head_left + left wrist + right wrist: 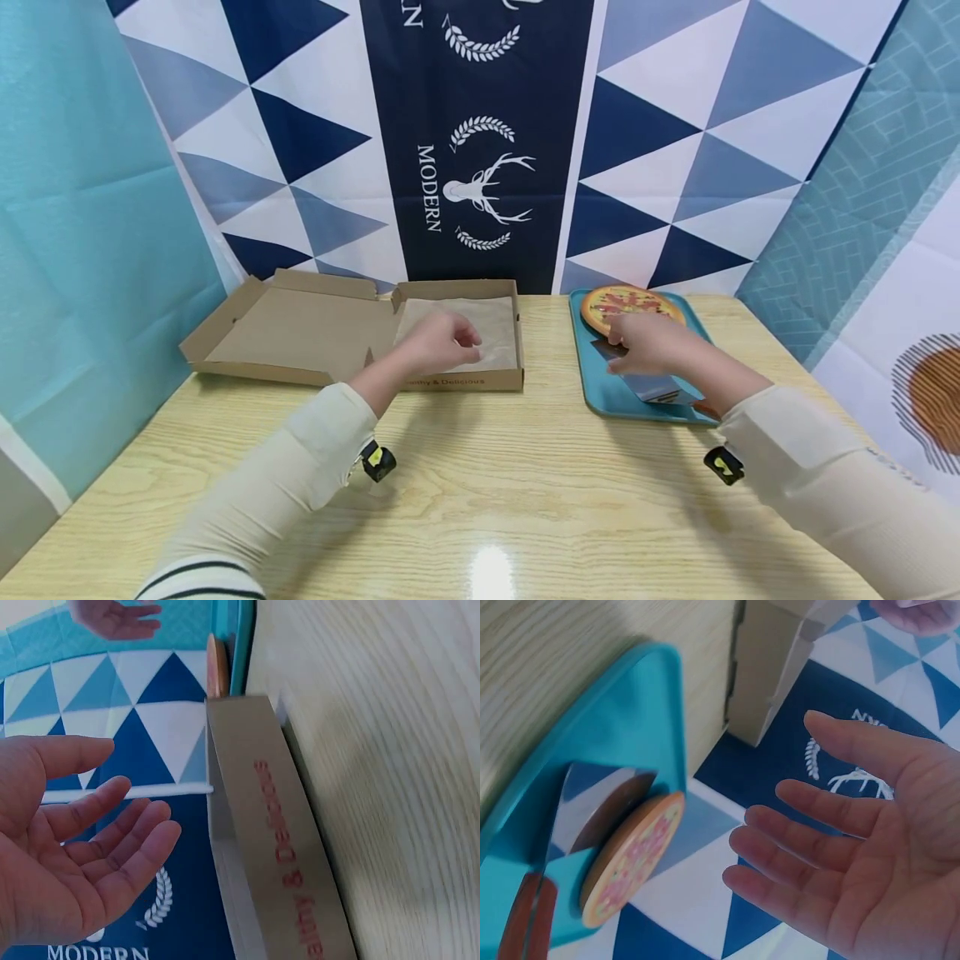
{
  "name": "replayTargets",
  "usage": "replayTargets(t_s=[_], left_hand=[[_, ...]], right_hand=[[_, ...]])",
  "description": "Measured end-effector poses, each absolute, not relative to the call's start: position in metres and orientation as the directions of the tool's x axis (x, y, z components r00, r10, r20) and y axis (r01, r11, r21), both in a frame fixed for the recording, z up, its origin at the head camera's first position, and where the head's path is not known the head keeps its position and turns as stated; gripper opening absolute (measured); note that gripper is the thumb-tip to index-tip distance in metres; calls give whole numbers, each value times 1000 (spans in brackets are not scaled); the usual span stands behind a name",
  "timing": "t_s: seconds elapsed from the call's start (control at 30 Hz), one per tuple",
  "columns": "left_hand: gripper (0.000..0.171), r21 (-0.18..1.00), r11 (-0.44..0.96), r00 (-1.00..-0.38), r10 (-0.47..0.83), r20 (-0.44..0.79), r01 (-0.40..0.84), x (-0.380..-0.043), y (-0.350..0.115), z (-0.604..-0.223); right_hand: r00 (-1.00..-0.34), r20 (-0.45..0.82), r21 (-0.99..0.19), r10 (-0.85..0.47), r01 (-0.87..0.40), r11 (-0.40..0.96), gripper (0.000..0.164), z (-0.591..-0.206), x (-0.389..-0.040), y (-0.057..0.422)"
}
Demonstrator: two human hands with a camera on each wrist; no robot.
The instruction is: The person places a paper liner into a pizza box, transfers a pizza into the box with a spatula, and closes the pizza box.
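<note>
My left hand [438,343] hovers over the open pizza box [461,383], fingers loosely bent and holding nothing. In the left wrist view this hand [90,840] is beside the box's printed front wall [281,832]. My right hand [651,343] is above a blue tray [611,398], empty, its fingers spread in the right wrist view [840,840]. On the tray lie a round pizza [622,304] with red toppings and a broad, mirror-like metal blade [592,802] with a brown handle [529,915]. The right hand partly covers both in the head view.
The box lid [300,329] lies folded back to the left. Brown paper [491,325] lines the box base. A light wooden table [510,483] bears everything, and a patterned cloth [480,167] hangs behind it.
</note>
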State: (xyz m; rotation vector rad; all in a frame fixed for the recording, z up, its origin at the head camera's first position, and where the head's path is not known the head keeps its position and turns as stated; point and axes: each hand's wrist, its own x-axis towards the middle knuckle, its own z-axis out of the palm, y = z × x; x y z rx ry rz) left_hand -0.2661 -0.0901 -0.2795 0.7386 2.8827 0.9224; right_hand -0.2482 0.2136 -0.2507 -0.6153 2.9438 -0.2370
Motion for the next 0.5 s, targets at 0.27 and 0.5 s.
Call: replayTargets(t_s=[0.27, 0.5], left_hand=[[14, 610, 693, -895, 443, 61, 385, -257, -69, -285], [11, 621, 678, -879, 475, 37, 392, -253, -50, -295]], right_hand=[[-912, -170, -84, -373, -363, 928, 24, -252, -251, 225], [-902, -224, -38, -369, -370, 928, 32, -250, -252, 236]])
